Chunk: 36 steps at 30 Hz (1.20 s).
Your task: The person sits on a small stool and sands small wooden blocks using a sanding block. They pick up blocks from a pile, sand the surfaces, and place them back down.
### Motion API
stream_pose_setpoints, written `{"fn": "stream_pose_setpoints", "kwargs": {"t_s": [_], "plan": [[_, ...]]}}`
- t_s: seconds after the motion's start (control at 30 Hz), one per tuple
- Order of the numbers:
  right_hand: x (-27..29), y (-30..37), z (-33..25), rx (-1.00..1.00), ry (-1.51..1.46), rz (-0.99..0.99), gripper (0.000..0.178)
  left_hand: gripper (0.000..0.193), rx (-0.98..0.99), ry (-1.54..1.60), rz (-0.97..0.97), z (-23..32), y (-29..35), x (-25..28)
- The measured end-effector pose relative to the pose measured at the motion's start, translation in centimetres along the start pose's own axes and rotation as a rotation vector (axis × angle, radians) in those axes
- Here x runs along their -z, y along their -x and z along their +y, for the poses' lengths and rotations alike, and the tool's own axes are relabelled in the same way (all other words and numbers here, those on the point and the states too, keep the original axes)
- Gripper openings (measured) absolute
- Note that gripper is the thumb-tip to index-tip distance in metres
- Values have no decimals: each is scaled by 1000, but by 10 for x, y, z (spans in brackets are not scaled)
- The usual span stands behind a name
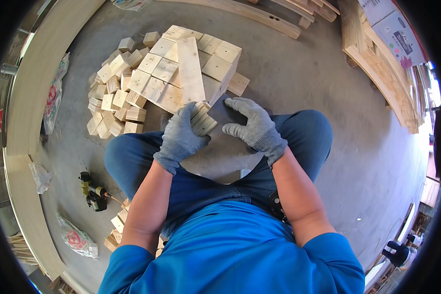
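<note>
My left hand (pixel 182 133), in a grey knit glove, is closed around a wooden block (pixel 203 120) held between my knees. Dark lines cross the block's face; whether it is one piece or several thin ones I cannot tell. To its right my right hand (pixel 252 126), gloved the same way, is apart from it, thumb and fingers spread with nothing between them. Just beyond my hands stands a low stack of square wooden blocks (pixel 164 69). A flat plank (pixel 190 68) lies slantwise on top, its near end beside my left fingertips.
Loose wooden cubes (pixel 116 100) are heaped left of the stack. A cordless drill (pixel 92 192) rests on the floor by my left knee, near more wooden pieces (pixel 116 224). Plastic bags (pixel 77 237) lie at the left. Timber (pixel 377 73) and a cardboard box (pixel 396 36) stand at the far right.
</note>
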State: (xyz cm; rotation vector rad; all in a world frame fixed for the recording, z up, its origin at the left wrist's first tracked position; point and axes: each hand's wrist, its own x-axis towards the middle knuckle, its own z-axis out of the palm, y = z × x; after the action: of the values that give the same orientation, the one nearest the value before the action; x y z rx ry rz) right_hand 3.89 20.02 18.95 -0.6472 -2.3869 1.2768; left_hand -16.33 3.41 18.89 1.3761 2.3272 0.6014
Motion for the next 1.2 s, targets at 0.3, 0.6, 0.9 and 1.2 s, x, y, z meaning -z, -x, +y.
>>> {"fn": "stream_pose_setpoints", "kwargs": {"t_s": [0.3,0.6,0.9,1.2], "plan": [[12,-2,23,-216,98,112,73,104,-101,184,111,-15,-5,-6],[5,-9,5,-232,-195,-28,75,107,-93,176,63,-14,-8,-9],[11,-15,41,-402,164,71,72,106,18,427,163,-19,-15,-4],[3,-14,42,-350,169,51,73,100,217,698,501,-61,-67,-27]]}}
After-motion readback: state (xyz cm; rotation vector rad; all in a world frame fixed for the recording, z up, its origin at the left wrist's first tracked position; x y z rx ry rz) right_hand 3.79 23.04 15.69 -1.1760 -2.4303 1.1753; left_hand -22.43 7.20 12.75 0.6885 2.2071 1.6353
